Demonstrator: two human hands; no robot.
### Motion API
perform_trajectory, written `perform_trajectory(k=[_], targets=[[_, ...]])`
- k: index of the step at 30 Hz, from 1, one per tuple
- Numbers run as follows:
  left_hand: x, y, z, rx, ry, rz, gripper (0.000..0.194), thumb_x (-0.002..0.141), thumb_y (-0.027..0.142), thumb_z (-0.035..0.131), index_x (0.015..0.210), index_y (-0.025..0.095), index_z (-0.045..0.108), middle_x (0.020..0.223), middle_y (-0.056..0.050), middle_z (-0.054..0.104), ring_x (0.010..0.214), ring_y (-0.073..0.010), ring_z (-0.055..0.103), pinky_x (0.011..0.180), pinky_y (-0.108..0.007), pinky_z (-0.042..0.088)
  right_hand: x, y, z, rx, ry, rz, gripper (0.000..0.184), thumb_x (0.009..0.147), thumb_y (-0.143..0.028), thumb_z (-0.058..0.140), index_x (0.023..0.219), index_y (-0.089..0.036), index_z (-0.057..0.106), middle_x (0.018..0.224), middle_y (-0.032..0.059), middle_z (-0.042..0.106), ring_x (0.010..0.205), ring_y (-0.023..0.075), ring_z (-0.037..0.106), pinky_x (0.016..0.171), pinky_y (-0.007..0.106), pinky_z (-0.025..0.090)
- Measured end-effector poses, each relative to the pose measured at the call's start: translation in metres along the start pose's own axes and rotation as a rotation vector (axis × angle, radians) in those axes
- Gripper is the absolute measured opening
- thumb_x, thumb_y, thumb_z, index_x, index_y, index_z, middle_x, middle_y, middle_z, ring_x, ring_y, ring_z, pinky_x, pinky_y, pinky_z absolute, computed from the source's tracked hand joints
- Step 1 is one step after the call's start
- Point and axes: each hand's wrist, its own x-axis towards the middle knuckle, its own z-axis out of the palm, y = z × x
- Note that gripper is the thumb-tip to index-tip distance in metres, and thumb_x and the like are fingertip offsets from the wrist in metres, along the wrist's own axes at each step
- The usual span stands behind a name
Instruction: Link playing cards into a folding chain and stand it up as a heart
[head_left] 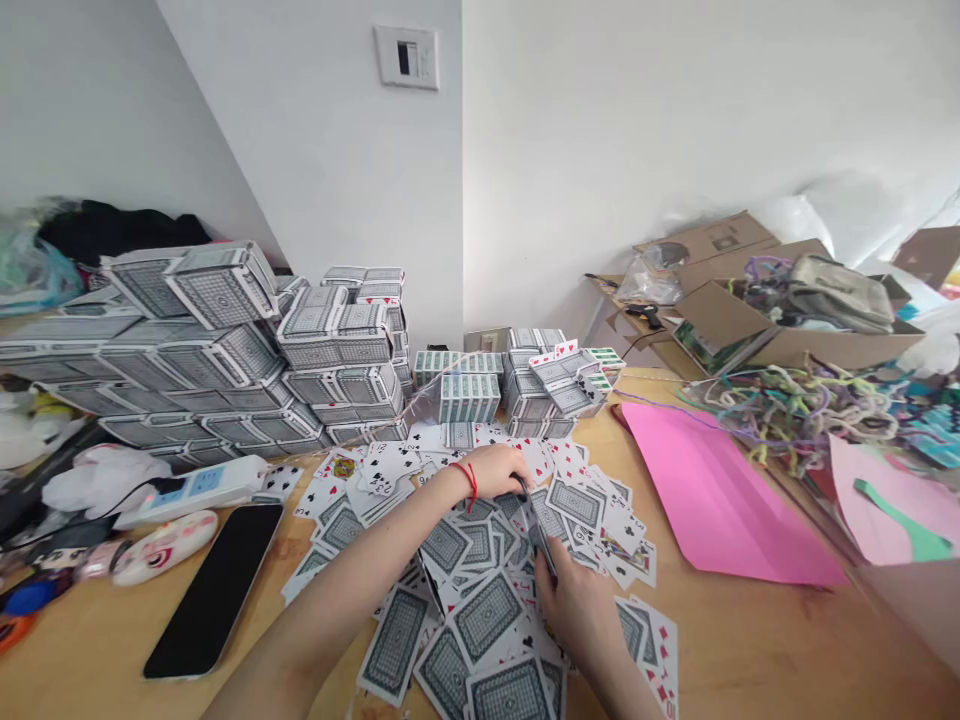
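Loose playing cards (480, 615) lie in a wide, overlapping heap on the wooden table, some face up and others showing grey patterned backs. Above the heap, my right hand (581, 595) is closed on the near end of a thin bunch of playing cards (538, 528), held on edge. My left hand (496, 470), with a red string bracelet (472, 482) at the wrist, reaches across to the far end of that bunch. Its fingers are curled and pinch the cards there; the fingertips are partly hidden.
Card bundles (195, 350) are stacked high at the back left, with smaller stacks (540, 375) at the back middle. A black phone (216, 590) and a white power strip (195, 492) lie left. Pink paper (720, 510), tangled yarn (817, 400) and an open cardboard box (825, 348) are right.
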Motion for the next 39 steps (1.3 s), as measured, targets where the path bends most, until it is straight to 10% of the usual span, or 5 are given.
perform_trajectory(k=[39], targets=[[-0.0010, -0.0022, -0.0020, -0.073, -0.012, 0.013, 0.017, 0.069, 0.011, 0.057, 0.074, 0.022, 0.070, 0.084, 0.004, 0.068, 0.082, -0.0120, 0.058, 0.075, -0.019, 0.039, 0.0032, 0.0028, -0.0016, 0.108, -0.034, 0.045, 0.022, 0.088, -0.029, 0.034, 0.082, -0.020, 0.053, 0.050, -0.0010, 0.062, 0.043, 0.0155, 0.058, 0.041, 0.022, 0.026]])
